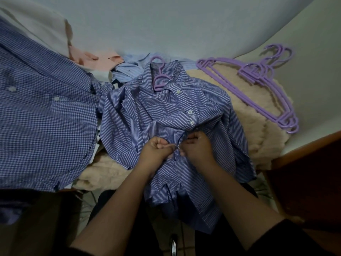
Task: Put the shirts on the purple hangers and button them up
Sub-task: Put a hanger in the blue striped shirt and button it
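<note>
A blue striped shirt (147,111) lies on a beige blanket with a purple hanger (159,76) inside its collar, hook pointing away from me. Three white buttons show along its front; the two lower ones look fastened, and the top one I cannot judge. My left hand (156,146) and my right hand (197,145) meet just below them, each pinching an edge of the shirt front at a small button. The shirt's lower part hangs off the blanket toward me.
A blue checked shirt (42,115) covers the left side. A stack of spare purple hangers (258,84) lies at the right on the beige blanket (258,126). Pink and light blue clothes (110,61) are piled behind. A dark wooden edge (304,163) stands at right.
</note>
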